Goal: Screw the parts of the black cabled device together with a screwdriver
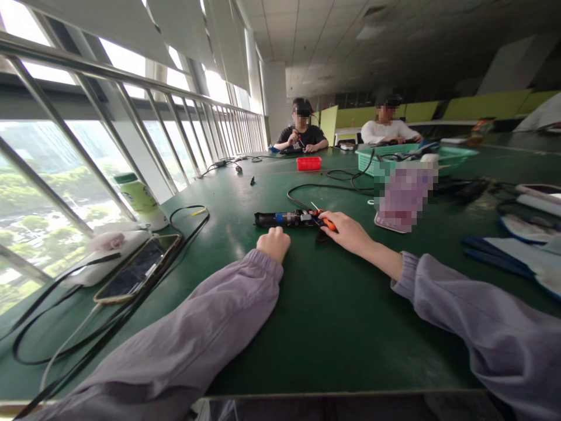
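Observation:
On the green table lies a long black power-tool body (284,219) with a blue band and its metallic inner parts showing at the right end. My right hand (348,233) is closed around an orange-and-black screwdriver (328,222), at the right end of that body. The thin metal shaft points up and to the left. Just in front of the body, my left hand (274,244) rests with its fingers curled; whatever they hold, if anything, is hidden. A black cable (302,187) leads from near the tool body toward the back right.
At left are a phone (138,269), a white box (109,257), a bottle (140,199) and cables. Behind stand a red tray (309,164) and a green basket (368,161). A propped phone (401,202) and gloves (517,251) are right. Two people sit across.

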